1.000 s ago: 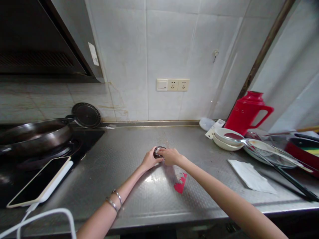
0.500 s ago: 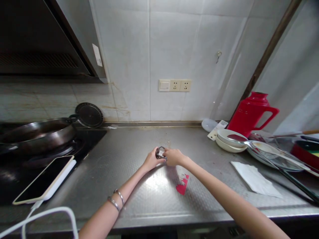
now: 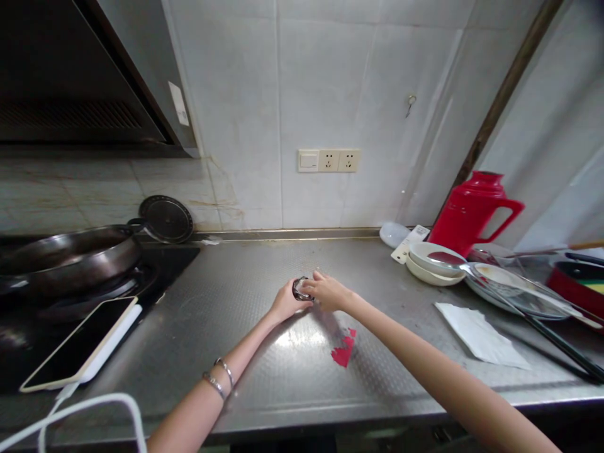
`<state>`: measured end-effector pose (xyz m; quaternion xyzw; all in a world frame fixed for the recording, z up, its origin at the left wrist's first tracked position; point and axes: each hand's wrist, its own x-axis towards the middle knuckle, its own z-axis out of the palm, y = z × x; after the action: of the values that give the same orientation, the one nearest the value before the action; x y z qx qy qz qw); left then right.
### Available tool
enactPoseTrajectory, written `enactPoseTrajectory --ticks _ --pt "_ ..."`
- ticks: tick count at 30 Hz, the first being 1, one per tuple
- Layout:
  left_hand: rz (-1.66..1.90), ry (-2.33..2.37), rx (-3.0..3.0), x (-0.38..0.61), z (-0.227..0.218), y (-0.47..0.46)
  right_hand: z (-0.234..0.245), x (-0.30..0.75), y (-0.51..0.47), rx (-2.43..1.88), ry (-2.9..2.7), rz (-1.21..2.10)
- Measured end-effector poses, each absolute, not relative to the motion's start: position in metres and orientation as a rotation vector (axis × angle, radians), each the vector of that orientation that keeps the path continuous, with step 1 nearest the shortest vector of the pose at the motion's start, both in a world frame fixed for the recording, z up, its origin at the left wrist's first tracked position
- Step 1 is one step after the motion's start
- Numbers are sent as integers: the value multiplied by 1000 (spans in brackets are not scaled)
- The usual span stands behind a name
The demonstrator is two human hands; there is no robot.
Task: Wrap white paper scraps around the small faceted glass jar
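My left hand (image 3: 285,301) is closed round the side of a small dark, shiny round cup-like object (image 3: 297,290), which it steadies on the steel countertop (image 3: 226,327). The cup's opening faces up and towards me; something pale shows inside, too small to make out. My right hand (image 3: 329,292) reaches over from the right, its fingers stretched out and apart, their tips at the opening. Whether it touches the pale thing is hidden. Torn red scraps (image 3: 343,351) lie on the counter just in front of my right hand.
At left, a pan (image 3: 70,251) stands on the black cooktop, with a phone (image 3: 80,343) and white cable nearby. Right are stacked bowls (image 3: 436,270), a red thermos jug (image 3: 469,211), a white paper napkin (image 3: 479,333) and long-handled utensils. A tiled wall closes the back.
My right hand's fingers have loosened from a bent, pinched pose inside the opening and now stretch across it. My left hand keeps its hold. The view has shifted slightly.
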<state>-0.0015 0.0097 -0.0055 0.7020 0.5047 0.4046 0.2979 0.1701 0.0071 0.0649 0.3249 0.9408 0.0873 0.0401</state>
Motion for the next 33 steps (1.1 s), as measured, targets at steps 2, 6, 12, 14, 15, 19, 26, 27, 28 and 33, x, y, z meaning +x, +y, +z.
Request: enactPoseTrajectory --ticks 2,6,12,14,15,19,26,27,28,33 --pt "1107 1370 1850 -2 -2 8 66 174 8 933 2910 316" --pt "1210 1322 1892 -4 3 6 72 175 4 938 2936 459" --pt "1306 1301 2136 -10 11 3 81 166 -12 1136 2927 625" --pt "1333 1277 2222 -12 14 2 81 164 -19 1210 2931 630" --pt "1336 1265 2267 -12 14 2 80 163 -22 1245 2932 628" --pt "1293 1210 2431 -14 15 -1 71 159 -35 1419 2923 543" --pt "1140 1136 2511 -14 15 -7 65 165 -38 1501 2921 164" --pt "1143 1134 2497 -14 15 -7 67 168 -38 1452 2951 164" --pt "1153 1133 2480 -14 15 -6 69 172 -37 1392 2986 180" --pt "1129 1072 2440 -12 16 -8 76 188 -35 971 3088 346"
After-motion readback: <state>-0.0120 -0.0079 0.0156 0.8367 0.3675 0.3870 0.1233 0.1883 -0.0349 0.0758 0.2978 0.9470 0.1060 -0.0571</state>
